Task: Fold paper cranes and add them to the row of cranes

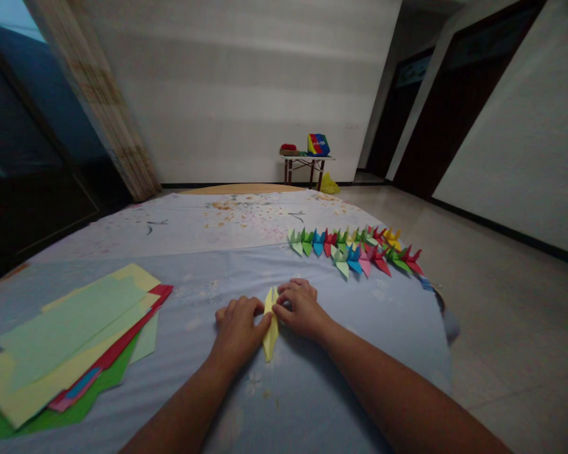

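A narrow, pointed fold of yellow paper point(270, 328) lies on the pale blue cloth point(312, 391) between my hands. My left hand point(239, 325) rests on the cloth with fingers curled, thumb pressed to the paper's left edge. My right hand point(300, 306) has its fingers curled and pinches the paper's upper right edge. Both forearms reach in from the bottom of the view.
A stack of coloured paper sheets point(71, 340) lies at the left. Several folded paper cranes point(355, 249) sit in rows at the far right of the cloth. A small table with a colourful bag point(318, 145) stands by the far wall; bare floor lies right.
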### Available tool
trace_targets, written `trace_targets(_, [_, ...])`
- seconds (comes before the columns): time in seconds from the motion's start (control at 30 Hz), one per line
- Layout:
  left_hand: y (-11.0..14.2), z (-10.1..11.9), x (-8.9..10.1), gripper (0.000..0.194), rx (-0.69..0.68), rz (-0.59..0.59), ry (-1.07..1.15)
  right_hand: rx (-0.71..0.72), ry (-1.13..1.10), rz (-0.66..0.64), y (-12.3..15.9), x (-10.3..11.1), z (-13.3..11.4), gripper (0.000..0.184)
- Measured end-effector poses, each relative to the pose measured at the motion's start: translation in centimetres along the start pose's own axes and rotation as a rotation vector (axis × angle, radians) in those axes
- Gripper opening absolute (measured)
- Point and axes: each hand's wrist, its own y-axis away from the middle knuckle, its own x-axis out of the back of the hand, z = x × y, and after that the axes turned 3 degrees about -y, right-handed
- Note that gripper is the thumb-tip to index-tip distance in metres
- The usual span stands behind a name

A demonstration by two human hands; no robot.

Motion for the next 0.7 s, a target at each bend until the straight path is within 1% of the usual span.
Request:
trace_targets(0.1, [0.0,-0.1,0.1,0.016,0.004,0.023,0.057,-0.007,-0.050,0.011,-0.1,0.0,-0.1,0.007])
trace_targets(0.2, [-0.2,-0.1,0.2,0.015,0.004,0.079,0.220,0.010,-0.129,0.043,-0.1,0.4,-0.3,0.008])
trace_targets(0.27, [-0.4,-0.1,0.2,0.015,-0.008,0.090,0.420,0.029,-0.225,0.061,-0.1,0.7,-0.5,0.009])
trace_targets(0.33, [-0.5,0.0,0.2,0.017,0.014,0.077,0.664,0.045,-0.351,0.065,-0.2,0.8,-0.6,0.010])
trace_targets(0.37, [-0.6,0.1,0.2,0.020,0.049,0.071,0.786,0.046,-0.412,0.064,-0.3,0.8,-0.7,0.010])
trace_targets(0.43, [-0.8,0.3,0.1,0.031,0.145,0.057,0.998,0.030,-0.520,0.062,-0.4,0.7,-0.7,0.010])
trace_targets(0.5, [-0.8,0.5,0.1,0.045,0.230,0.027,1.142,-0.004,-0.622,0.056,-0.5,0.5,-0.7,0.012])
trace_targets(0.57, [-0.9,0.6,0.2,0.050,0.273,-0.040,1.215,-0.035,-0.724,0.045,-0.5,0.6,-0.8,0.022])
trace_targets(0.63, [-1.0,0.6,0.3,0.046,0.272,-0.117,1.261,-0.040,-0.783,0.030,-0.4,0.7,-0.9,0.033])
trace_targets(0.7, [-1.0,0.5,0.5,0.039,0.261,-0.178,1.282,-0.021,-0.777,0.018,-0.4,1.0,-1.0,0.037])
